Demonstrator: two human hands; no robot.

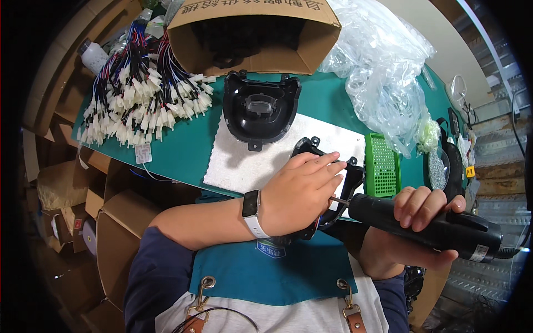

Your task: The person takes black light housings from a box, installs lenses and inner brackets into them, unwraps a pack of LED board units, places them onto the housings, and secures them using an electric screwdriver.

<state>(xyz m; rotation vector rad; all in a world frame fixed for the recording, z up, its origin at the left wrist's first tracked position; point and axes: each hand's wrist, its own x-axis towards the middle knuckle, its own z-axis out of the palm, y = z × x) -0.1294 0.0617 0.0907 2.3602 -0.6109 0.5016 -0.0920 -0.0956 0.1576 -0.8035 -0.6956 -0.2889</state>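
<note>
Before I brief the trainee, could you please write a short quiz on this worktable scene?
1. Which hand grips the black power tool?

2. True or false: the green tray lies to the right of the white mat.

3. What is heaped on the left part of the green tabletop?
A. clear plastic bags
B. wires with white connectors
C. folded towels

Key: 1. The right hand. 2. True. 3. B.
</note>
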